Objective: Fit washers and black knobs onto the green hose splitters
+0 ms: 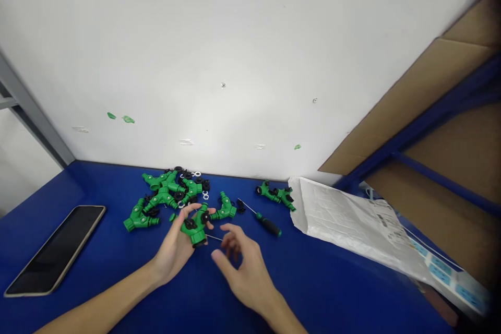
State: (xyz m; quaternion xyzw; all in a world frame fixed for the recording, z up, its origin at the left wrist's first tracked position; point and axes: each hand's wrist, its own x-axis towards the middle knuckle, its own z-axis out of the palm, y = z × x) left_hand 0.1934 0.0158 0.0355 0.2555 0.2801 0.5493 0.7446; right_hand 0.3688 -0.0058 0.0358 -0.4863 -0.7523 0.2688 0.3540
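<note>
1. Two hands hang over the blue desk (313, 292), and the left hand (172, 255) holds a green Y-splitter (194, 225) off the surface, its black-capped ports facing up.
2. Left fingers (187, 211) are together and curled round the splitter's body, a hold that looks sound: the palm takes the weight and the ports stay in sight.
3. Right hand (246, 274) is close beside it but not touching, with its right fingers (230, 237) loosely curled and apart, the thumb spread wide.
4. A thin metal rod (214, 237) runs from under the splitter toward those fingers; whether they hold it is too hard to tell.
5. Just ahead lies a screwdriver (269, 226) with a black-and-green handle, near a loose splitter (226, 209).
6. Further on, a heap of splitters (164, 193) sits among black and white washers (198, 174), with a black phone (55, 250) off to the left.
7. To the right, a single splitter (276, 194) rests by a white plastic bag (344, 224) — labels printed along its near end.
8. Beyond it all stands a white wall (235, 36), with cardboard (430, 94) on a blue shelf frame (442, 115) at the right.
</note>
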